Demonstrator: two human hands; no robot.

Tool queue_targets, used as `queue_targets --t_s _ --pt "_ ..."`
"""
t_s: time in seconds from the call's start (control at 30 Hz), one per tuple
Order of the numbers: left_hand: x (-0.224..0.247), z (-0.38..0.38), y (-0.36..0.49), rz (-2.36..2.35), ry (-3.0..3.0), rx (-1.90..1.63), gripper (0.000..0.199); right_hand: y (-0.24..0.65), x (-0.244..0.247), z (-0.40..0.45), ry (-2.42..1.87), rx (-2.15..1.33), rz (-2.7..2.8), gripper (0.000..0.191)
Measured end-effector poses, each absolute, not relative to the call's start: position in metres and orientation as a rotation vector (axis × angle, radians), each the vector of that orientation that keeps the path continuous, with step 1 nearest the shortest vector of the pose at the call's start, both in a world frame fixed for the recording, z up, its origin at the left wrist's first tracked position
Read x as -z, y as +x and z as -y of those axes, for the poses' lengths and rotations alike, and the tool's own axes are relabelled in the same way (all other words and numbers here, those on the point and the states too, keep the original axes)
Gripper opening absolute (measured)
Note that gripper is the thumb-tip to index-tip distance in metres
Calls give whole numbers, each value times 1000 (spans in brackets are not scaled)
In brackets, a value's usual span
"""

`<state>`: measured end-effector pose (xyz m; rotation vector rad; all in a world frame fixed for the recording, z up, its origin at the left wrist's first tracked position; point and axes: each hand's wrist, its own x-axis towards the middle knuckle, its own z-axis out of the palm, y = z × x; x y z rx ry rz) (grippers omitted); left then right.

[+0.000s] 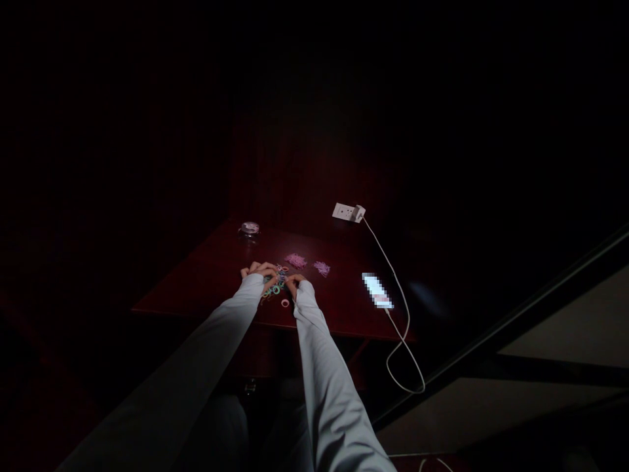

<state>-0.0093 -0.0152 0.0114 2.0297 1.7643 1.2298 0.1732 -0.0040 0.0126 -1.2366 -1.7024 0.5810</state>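
A mixed heap of small coloured hair ties (276,289) lies on the dark red table near its front edge. My left hand (263,271) is bent over the left side of this heap, thumb and forefinger closed at the hair ties. From the right, my right hand (294,282) reaches in with its fingertips pinched on a hair tie, close to the left fingertips. The exact tie between the fingers is too small to make out. One pale pink hair tie (285,303) lies apart, nearer the edge. Beyond the hands are a pink pile of hair ties (295,261) and a purple pile (322,268).
A clear round container (249,229) stands at the table's back left. A lit phone (377,291) lies at the right, its white cable (401,288) looping past the edge to a charger in a wall socket (343,211). The surroundings are very dark.
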Motion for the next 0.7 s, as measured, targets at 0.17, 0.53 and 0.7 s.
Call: queue_targets --t_s 0.17,0.53,0.7 --pt "-16 17 -10 -1793 1977 -1260 19 173 -13 2 -1223 -590 1667 32" --pt "-23 18 -15 -1884 1742 -1475 23 173 -19 2 -1266 -610 1575 33" --pt "-22 19 -12 -1870 1836 -1361 24 173 -15 1 -1249 -613 1583 30"
